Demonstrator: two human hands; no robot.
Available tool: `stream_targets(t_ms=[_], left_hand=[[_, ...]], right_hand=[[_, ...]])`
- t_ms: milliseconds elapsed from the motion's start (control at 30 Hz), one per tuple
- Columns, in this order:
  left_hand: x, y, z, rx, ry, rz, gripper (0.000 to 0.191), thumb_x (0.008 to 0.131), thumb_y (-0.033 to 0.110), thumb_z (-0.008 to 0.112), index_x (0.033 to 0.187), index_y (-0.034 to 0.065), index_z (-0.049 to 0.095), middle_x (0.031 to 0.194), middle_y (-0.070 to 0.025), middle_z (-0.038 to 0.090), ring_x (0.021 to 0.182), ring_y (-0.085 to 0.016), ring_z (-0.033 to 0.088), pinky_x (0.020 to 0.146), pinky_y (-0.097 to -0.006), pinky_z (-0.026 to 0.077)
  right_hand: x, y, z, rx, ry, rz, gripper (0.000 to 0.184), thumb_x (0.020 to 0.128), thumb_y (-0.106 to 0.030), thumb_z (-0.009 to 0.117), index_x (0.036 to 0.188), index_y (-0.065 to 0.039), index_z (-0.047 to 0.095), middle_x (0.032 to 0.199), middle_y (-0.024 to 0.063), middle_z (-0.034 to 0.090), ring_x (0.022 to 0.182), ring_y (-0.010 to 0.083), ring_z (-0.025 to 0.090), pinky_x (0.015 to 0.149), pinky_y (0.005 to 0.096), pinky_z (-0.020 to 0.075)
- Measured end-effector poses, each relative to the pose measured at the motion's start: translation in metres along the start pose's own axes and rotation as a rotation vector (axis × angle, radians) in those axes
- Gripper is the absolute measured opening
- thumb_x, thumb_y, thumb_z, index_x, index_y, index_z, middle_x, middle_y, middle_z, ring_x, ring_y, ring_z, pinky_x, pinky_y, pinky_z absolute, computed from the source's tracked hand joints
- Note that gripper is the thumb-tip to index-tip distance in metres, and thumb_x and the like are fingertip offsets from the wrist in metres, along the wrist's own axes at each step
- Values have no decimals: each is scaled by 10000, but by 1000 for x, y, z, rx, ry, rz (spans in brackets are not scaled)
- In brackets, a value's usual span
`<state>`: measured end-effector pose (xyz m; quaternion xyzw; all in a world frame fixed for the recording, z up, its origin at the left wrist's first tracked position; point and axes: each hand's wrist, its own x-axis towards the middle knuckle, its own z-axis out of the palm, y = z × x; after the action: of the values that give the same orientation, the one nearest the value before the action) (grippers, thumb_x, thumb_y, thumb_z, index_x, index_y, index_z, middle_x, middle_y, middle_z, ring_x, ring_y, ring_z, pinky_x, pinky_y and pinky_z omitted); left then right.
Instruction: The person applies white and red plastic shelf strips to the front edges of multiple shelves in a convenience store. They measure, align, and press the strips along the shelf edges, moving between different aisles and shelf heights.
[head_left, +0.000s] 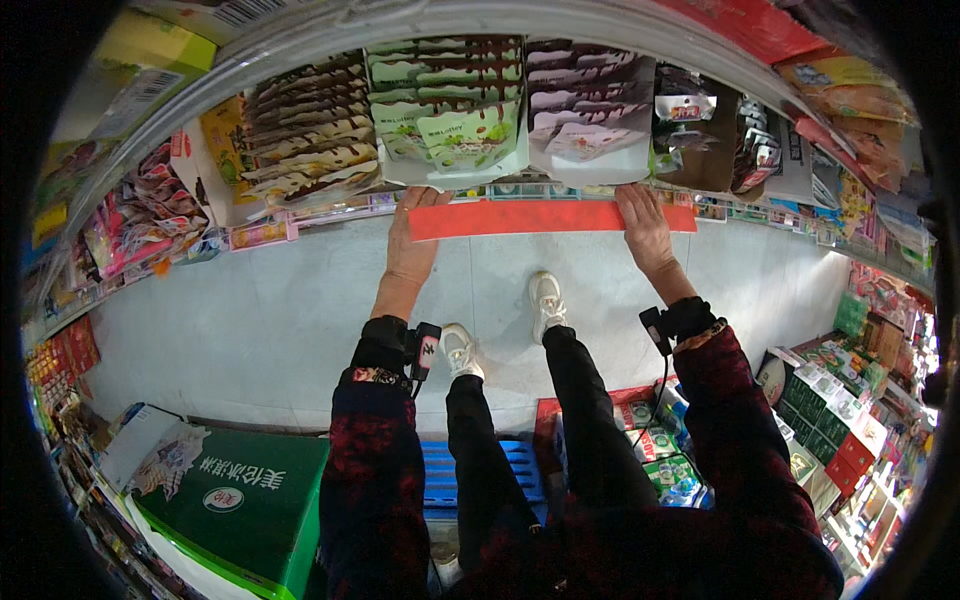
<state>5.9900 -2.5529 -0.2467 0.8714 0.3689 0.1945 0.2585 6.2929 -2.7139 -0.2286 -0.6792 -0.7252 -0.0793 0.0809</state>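
Observation:
A long flat red strip (525, 217) lies level along the front edge of a store shelf, spanning both hands. My right hand (646, 231) grips it near its right end, fingers laid across its upper face. At the other end, my left hand (409, 259) holds the strip, which covers part of that hand; the thumb is hidden. The fingertips of both hands reach the shelf front. Just beyond them stand open display boxes of snack pouches: green pouches (469, 131), pale purple pouches (589, 141) and cream-and-brown pouches (315, 161).
Another shelf rail (285, 45) crosses above the boxes. A large green freezer box (232, 495) sits at lower left. Behind my legs is a blue slatted crate (480, 472); stacked cartons (814, 412) stand at right. My shoes (547, 307) are on grey floor tiles (300, 322).

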Motion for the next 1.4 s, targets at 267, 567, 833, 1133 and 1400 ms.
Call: stream_targets(t_ms=[267,567,833,1133,1400], left_hand=[[3,-8,9,319,138,214,328,686,72,553,1015,66,549,927,-76,554,969,-243,487,843,-367,401],[4,-8,4,304,58,199,449,736,79,510,1181,133,475,1081,-67,416,1006,-222,445,838,-374,378],[19,-10,-8,251,-30,204,469,701,-23,487,1146,122,508,1061,-95,482,982,-272,468,822,-373,389],[29,-3,-16,228,-240,-8,406,719,-45,472,1083,108,569,1016,-108,570,979,-281,509,829,-399,410],[35,-5,-20,198,-203,80,386,740,-41,454,1084,103,553,1058,-131,565,959,-307,524,824,-404,430]], right_hand=[[13,9,0,22,-62,-35,313,684,-33,516,995,-2,510,1001,145,538,940,298,525,855,390,417],[20,9,6,41,-151,-16,324,683,-25,505,1007,-4,518,996,140,503,1000,296,480,881,397,383],[36,14,-8,212,-302,92,386,601,83,519,978,2,542,996,172,524,972,347,482,841,406,415],[64,25,-19,176,-547,64,275,687,12,499,941,-6,602,866,188,588,831,340,552,781,388,433],[77,31,-27,138,-587,70,288,673,-29,545,949,42,584,866,213,567,850,312,550,756,376,428]])
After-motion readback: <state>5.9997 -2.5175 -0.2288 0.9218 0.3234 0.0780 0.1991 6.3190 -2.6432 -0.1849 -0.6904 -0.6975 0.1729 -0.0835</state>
